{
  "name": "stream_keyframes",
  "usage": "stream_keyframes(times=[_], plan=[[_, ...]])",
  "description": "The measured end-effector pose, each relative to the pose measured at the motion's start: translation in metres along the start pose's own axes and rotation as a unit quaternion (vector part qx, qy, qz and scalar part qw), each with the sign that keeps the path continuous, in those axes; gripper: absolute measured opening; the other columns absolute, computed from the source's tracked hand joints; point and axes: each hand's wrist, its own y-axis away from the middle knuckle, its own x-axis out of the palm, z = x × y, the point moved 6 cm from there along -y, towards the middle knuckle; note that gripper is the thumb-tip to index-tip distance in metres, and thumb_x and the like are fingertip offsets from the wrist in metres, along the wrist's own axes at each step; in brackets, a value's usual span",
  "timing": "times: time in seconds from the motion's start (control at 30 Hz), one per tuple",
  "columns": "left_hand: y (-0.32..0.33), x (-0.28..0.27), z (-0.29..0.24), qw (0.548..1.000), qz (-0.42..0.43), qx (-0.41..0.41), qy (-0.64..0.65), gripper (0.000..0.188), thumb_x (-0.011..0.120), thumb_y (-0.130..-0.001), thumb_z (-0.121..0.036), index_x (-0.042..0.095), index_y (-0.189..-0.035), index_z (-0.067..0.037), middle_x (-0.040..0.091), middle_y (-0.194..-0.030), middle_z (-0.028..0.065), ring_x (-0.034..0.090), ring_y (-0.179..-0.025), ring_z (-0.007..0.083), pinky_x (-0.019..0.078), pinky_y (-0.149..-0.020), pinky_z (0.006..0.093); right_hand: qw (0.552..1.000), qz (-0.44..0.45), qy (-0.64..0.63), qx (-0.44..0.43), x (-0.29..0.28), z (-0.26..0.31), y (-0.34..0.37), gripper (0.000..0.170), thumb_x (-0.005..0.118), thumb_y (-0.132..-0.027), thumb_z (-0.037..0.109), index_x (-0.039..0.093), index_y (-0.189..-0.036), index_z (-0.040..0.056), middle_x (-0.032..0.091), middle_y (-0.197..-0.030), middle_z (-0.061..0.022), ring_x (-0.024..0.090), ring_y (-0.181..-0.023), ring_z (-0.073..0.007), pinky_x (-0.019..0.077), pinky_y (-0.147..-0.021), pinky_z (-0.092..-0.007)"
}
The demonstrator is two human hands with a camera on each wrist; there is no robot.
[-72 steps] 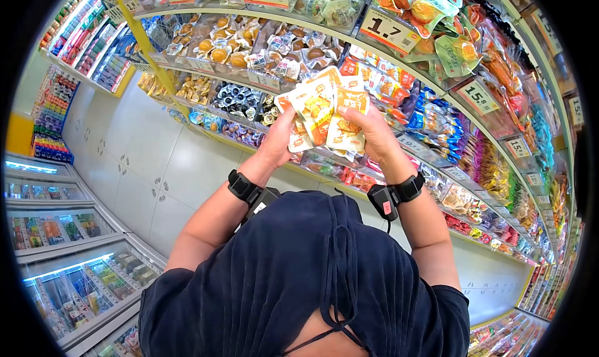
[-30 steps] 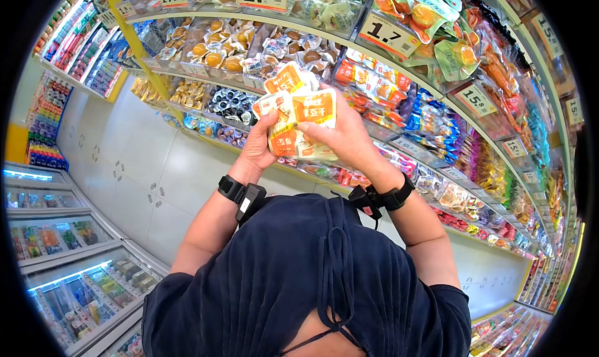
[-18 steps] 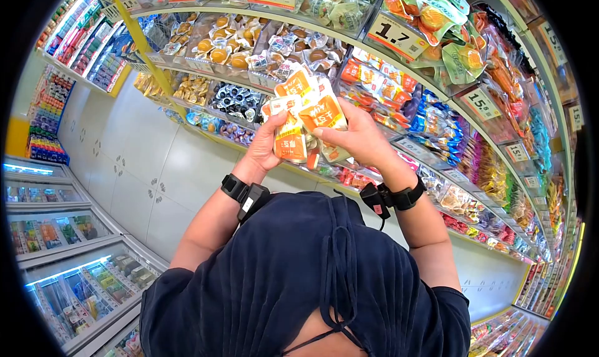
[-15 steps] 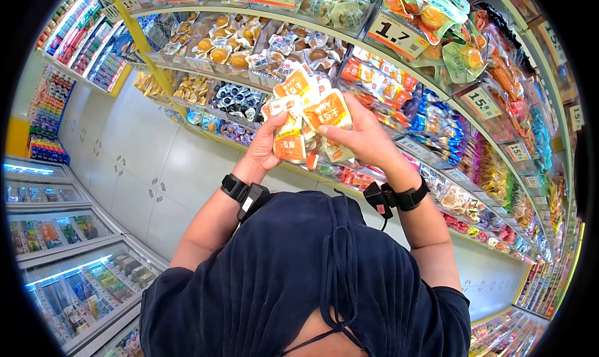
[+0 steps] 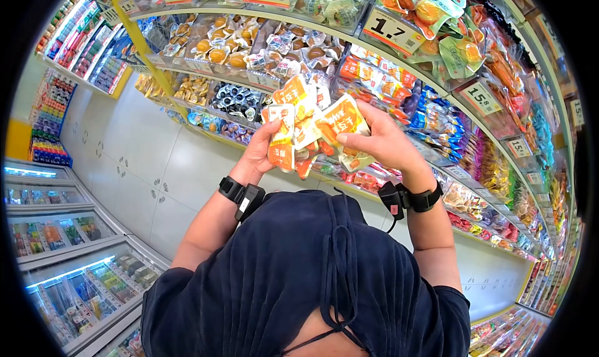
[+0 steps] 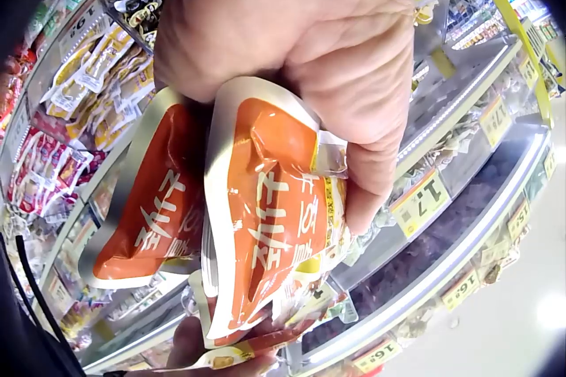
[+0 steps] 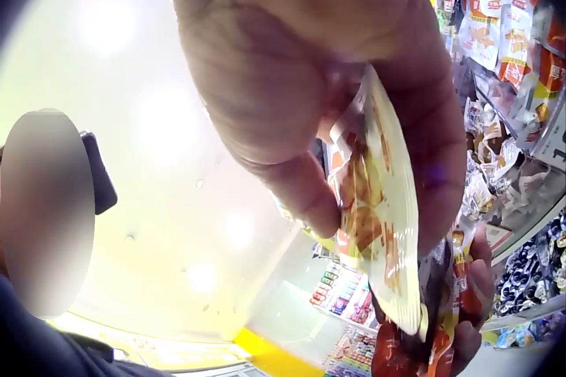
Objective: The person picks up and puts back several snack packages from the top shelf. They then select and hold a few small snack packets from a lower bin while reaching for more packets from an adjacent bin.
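Observation:
In the head view several orange and white snack packets (image 5: 299, 117) are fanned out between both hands, before the shelves. The left hand (image 5: 259, 150) pinches the left part of the fan, its thumb on the front packet. On the other side the right hand (image 5: 387, 138) grips a packet (image 5: 344, 129) with its thumb across the front. The left wrist view has the left hand (image 6: 301, 50) curled round orange packets (image 6: 265, 209). In the right wrist view a packet (image 7: 380, 209) stands edge-on between the right hand's (image 7: 327, 68) thumb and fingers.
Shelves of wrapped snacks (image 5: 312, 48) with price tags (image 5: 393, 32) curve across the top and right. A yellow post (image 5: 140, 39) stands at the upper left. Glass-topped freezers (image 5: 68, 232) line the left side, beyond a tiled floor (image 5: 131, 170).
The right hand has moved right, away from the left hand, with its packet. The packets are spread wider, showing more of those between the hands.

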Motion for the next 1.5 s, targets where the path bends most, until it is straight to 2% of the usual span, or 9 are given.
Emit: stream_keyframes(times=[0.27, 0.33, 0.4, 0.5, 0.6, 0.73, 1.0, 1.4, 1.5], plan=[[0.007, -0.005, 0.0, 1.0, 0.006, 0.017, 0.019, 0.062, 0.064, -0.085, -0.025, 0.038, -0.136, -0.001, 0.052, -0.129, 0.018, 0.056, -0.115, 0.0303, 0.0455, -0.099, 0.046, 0.984, -0.08, -0.157, -0.004, -0.049, -0.008, 0.003, 0.034, 0.061, -0.086, 0.013, 0.051, -0.116, 0.0014, 0.064, -0.098, -0.0041, 0.063, -0.079, -0.0099, 0.0521, -0.069, -0.025], [0.009, -0.01, 0.0, 0.999, 0.002, 0.024, 0.029, 0.061, 0.064, -0.085, -0.024, 0.038, -0.135, -0.001, 0.053, -0.128, 0.0178, 0.056, -0.114, 0.03, 0.0458, -0.099, 0.0458, 0.987, -0.147, -0.015, -0.066, -0.08, -0.009, -0.005, 0.03, 0.058, -0.089, 0.016, 0.054, -0.115, 0.0017, 0.064, -0.094, -0.0058, 0.062, -0.078, -0.0089, 0.051, -0.066, -0.0242], [0.011, -0.015, 0.0, 0.999, -0.015, 0.033, 0.032, 0.061, 0.064, -0.085, -0.024, 0.039, -0.134, 0.0, 0.054, -0.128, 0.0177, 0.057, -0.114, 0.0299, 0.0466, -0.098, 0.0455, 0.956, -0.218, 0.195, 0.002, -0.104, -0.019, -0.016, 0.029, 0.056, -0.089, 0.015, 0.056, -0.114, 0.0029, 0.065, -0.093, -0.0114, 0.064, -0.076, -0.0175, 0.0513, -0.067, -0.0297], [0.015, -0.012, -0.001, 0.999, -0.01, 0.04, 0.026, 0.06, 0.064, -0.085, -0.024, 0.039, -0.134, 0.0, 0.054, -0.127, 0.0177, 0.057, -0.113, 0.0295, 0.0472, -0.097, 0.0447, 0.841, -0.199, 0.453, -0.221, -0.097, -0.016, -0.041, 0.031, 0.055, -0.086, 0.012, 0.057, -0.115, 0.0042, 0.065, -0.093, -0.0168, 0.064, -0.078, -0.0316, 0.0508, -0.069, -0.0372], [0.02, -0.006, -0.003, 0.998, -0.017, 0.051, 0.027, 0.059, 0.064, -0.085, -0.023, 0.039, -0.134, -0.001, 0.054, -0.127, 0.0177, 0.057, -0.113, 0.0293, 0.0472, -0.097, 0.0441, 0.798, -0.183, 0.512, -0.259, -0.097, -0.035, -0.074, 0.031, 0.054, -0.083, 0.009, 0.057, -0.114, 0.0049, 0.064, -0.094, -0.0182, 0.06, -0.083, -0.0406, 0.0491, -0.073, -0.0439], [0.024, -0.007, -0.008, 0.997, -0.021, 0.071, 0.03, 0.059, 0.064, -0.085, -0.023, 0.039, -0.134, -0.001, 0.053, -0.128, 0.0179, 0.057, -0.113, 0.0293, 0.0467, -0.098, 0.0448, 0.795, -0.154, 0.582, -0.081, -0.104, -0.053, -0.106, 0.028, 0.054, -0.082, 0.007, 0.056, -0.11, 0.0055, 0.063, -0.091, -0.0198, 0.061, -0.085, -0.0396, 0.0489, -0.074, -0.0465], [0.03, -0.007, -0.012, 0.995, -0.032, 0.087, 0.025, 0.058, 0.063, -0.085, -0.022, 0.039, -0.134, -0.001, 0.054, -0.127, 0.0179, 0.057, -0.113, 0.0293, 0.0475, -0.097, 0.045, 0.899, -0.173, 0.398, -0.062, -0.123, -0.113, -0.135, 0.026, 0.063, -0.077, 0.014, 0.06, -0.1, 0.0034, 0.063, -0.096, -0.0202, 0.058, -0.097, -0.0371, 0.0467, -0.086, -0.0442], [0.016, 0.001, -0.012, 0.994, -0.052, 0.096, -0.005, 0.057, 0.06, -0.088, -0.025, 0.039, -0.135, -0.001, 0.053, -0.129, 0.0168, 0.056, -0.114, 0.0293, 0.0475, -0.097, 0.0468, 0.791, -0.252, 0.531, -0.17, -0.087, -0.056, -0.092, 0.029, 0.06, -0.08, 0.013, 0.059, -0.109, 0.0067, 0.062, -0.104, -0.0151, 0.056, -0.103, -0.0334, 0.0464, -0.085, -0.0465], [0.01, 0.011, -0.013, 0.997, -0.021, 0.081, -0.003, 0.056, 0.06, -0.088, -0.024, 0.038, -0.135, -0.002, 0.052, -0.129, 0.0169, 0.056, -0.115, 0.0295, 0.0475, -0.096, 0.0477, 0.943, -0.206, 0.216, -0.149, -0.062, -0.027, -0.064, 0.029, 0.066, -0.082, 0.022, 0.058, -0.104, 0.0046, 0.06, -0.086, -0.0091, 0.059, -0.081, -0.0236, 0.0481, -0.073, -0.035]])
